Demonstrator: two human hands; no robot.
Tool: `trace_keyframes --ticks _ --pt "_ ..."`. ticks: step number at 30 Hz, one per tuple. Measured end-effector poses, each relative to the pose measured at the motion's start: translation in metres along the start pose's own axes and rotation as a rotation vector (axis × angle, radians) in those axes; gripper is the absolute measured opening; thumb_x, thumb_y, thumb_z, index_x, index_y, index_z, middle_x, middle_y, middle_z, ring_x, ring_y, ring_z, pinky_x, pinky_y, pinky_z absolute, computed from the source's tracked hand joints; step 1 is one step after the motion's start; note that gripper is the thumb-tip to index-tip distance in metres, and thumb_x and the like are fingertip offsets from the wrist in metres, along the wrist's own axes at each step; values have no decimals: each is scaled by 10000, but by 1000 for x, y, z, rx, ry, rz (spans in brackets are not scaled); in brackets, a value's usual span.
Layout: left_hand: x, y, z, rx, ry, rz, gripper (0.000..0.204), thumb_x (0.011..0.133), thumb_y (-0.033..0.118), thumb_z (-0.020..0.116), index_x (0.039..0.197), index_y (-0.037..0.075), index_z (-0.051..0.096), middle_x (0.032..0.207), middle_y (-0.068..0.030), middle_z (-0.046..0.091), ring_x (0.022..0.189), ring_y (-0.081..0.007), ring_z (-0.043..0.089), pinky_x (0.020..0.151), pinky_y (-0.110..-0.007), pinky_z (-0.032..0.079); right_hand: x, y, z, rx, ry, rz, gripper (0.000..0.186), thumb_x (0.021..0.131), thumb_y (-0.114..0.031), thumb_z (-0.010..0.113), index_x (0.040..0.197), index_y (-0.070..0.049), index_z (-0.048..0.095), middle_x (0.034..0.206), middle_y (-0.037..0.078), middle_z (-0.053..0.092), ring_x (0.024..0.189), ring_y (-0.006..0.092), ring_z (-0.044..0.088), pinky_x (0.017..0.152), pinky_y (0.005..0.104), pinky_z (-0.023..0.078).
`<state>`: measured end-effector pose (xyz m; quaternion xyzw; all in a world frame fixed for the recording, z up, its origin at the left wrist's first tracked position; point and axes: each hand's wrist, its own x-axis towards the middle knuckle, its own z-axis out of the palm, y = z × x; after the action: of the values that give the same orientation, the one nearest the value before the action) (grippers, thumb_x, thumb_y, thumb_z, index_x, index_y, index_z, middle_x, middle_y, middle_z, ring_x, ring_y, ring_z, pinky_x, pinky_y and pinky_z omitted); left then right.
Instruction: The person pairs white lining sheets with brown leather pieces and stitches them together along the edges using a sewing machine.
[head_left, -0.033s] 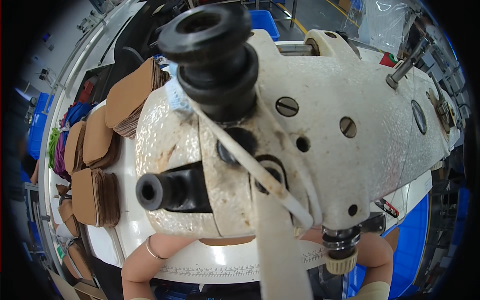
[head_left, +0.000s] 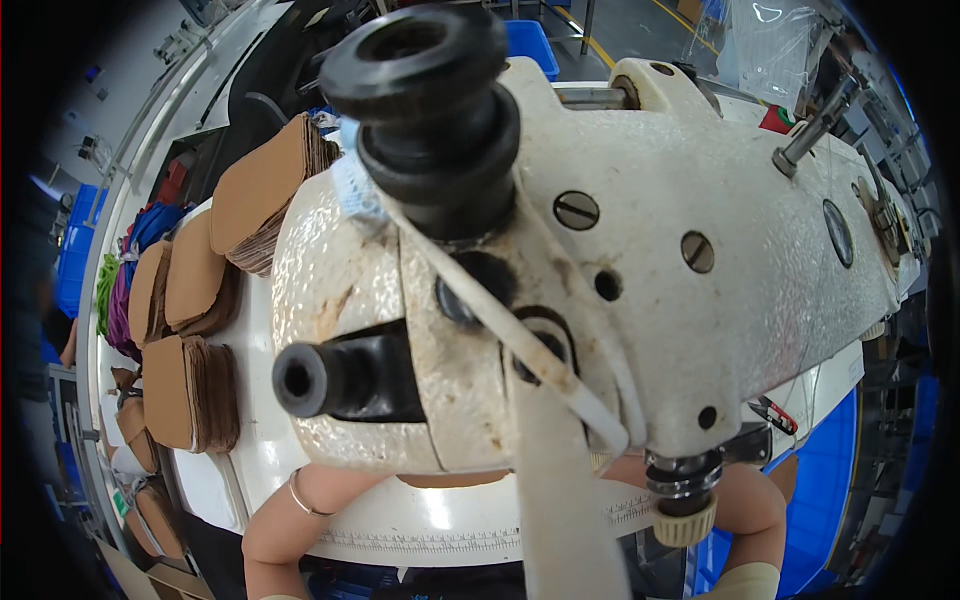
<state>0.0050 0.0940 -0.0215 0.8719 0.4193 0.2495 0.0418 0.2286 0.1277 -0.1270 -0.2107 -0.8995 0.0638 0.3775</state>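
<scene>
A worn white sewing machine head (head_left: 640, 270) fills the middle of the view, with a black knob (head_left: 425, 100) on top and a black spindle (head_left: 335, 378) jutting to the left. The left hand (head_left: 320, 495), a thin ring on one finger, and the right hand (head_left: 750, 500) both reach under it at the near edge of the white table (head_left: 440, 525), but the machine hides their fingers, so I cannot tell how open they are or what they hold. Stacks of tan leather pieces (head_left: 190, 390) lie on the left.
</scene>
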Motion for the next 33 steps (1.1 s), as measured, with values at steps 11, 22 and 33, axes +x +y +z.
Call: trace_keyframes --ticks 11,22,33 --pt "-41 0 13 -81 -391 -228 372 879 109 605 1251 119 602 1272 -130 593 1135 -277 589 966 -377 466 -6 -14 -62 112 -342 42 136 720 -147 651 810 -53 688 682 72 597 623 231 627 554 333 508" --pt "-49 -14 -19 -644 -237 -593 233 824 10 684 1054 48 691 1035 -150 679 916 -328 655 823 -383 529 15 -16 -82 -296 -416 -554 136 583 -59 654 711 -94 625 733 17 532 681 132 568 561 289 499" --pt "-30 31 15 -335 -100 -166 493 728 260 825 1130 50 631 1050 -92 661 855 -262 646 717 -362 533 16 -16 -71 193 -111 -148 198 614 -72 651 803 -14 665 595 -6 433 532 138 482 464 267 356"
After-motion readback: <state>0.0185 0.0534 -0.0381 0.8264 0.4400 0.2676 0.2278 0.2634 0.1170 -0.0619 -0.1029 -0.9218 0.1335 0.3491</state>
